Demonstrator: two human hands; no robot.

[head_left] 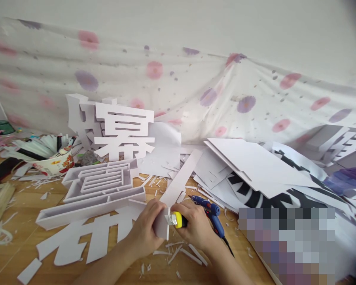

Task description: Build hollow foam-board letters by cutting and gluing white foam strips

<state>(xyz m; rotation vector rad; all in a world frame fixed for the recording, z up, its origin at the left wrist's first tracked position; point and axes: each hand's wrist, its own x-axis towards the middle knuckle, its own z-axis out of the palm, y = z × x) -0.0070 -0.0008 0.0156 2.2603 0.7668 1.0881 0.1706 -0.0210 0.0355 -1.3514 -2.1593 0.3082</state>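
Observation:
At the lower middle of the head view, my left hand (146,229) is closed around a small white foam board piece (161,226), held upright with its edge toward me. My right hand (195,223) grips a yellow and black utility knife (179,220). The knife's metal tip meets the edge of the board piece. Just behind and right of my right hand lies a blue hot glue gun (209,208). Left of my left hand stands a white raised-wall character (101,186), with flat cut white shapes (97,237) in front of it.
A bowl (55,165) full of pens and strips sits at the left. A cut-out character (126,128) leans at the back. White sheets (255,162) are stacked at the right over black-printed paper. Offcuts (192,255) litter the wooden table (118,273).

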